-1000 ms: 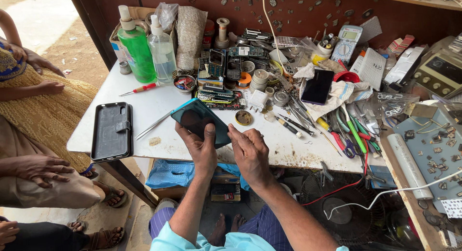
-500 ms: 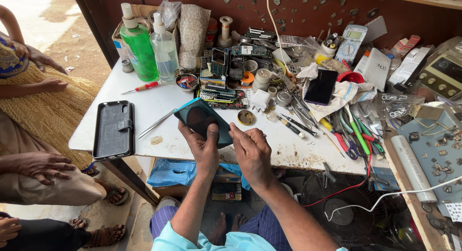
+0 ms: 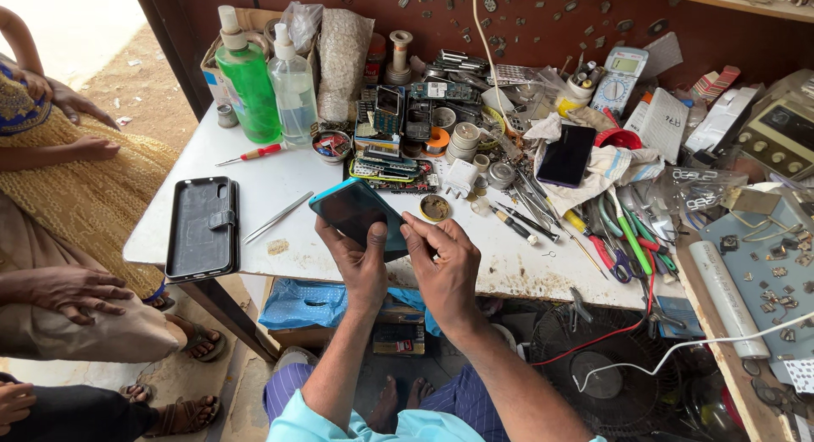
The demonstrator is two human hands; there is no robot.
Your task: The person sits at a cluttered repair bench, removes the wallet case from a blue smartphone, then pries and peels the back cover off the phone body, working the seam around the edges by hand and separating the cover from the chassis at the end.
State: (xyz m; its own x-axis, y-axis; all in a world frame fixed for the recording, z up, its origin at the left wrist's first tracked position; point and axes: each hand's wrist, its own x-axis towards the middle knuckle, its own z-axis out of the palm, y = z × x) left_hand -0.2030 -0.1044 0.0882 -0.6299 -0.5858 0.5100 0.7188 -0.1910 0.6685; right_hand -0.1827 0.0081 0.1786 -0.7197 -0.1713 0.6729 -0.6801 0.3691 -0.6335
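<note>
A teal-edged smartphone (image 3: 349, 209) with a dark screen is held tilted above the front of the white table (image 3: 280, 188). My left hand (image 3: 360, 264) grips its near end from below, thumb on the screen. My right hand (image 3: 443, 268) pinches the phone's right near corner with its fingertips. What lies between those fingertips is too small to see.
A black wallet phone case (image 3: 202, 227) lies at the table's left, with tweezers (image 3: 277, 217) and a red screwdriver (image 3: 248, 155) beside it. Green (image 3: 248, 82) and clear (image 3: 292, 84) bottles stand at the back left. Circuit boards, tools and another phone (image 3: 566, 155) crowd the right. Other people sit at left.
Both hands have shifted slightly on the phone, which has tipped a little to the left. The view has drifted a bit downward.
</note>
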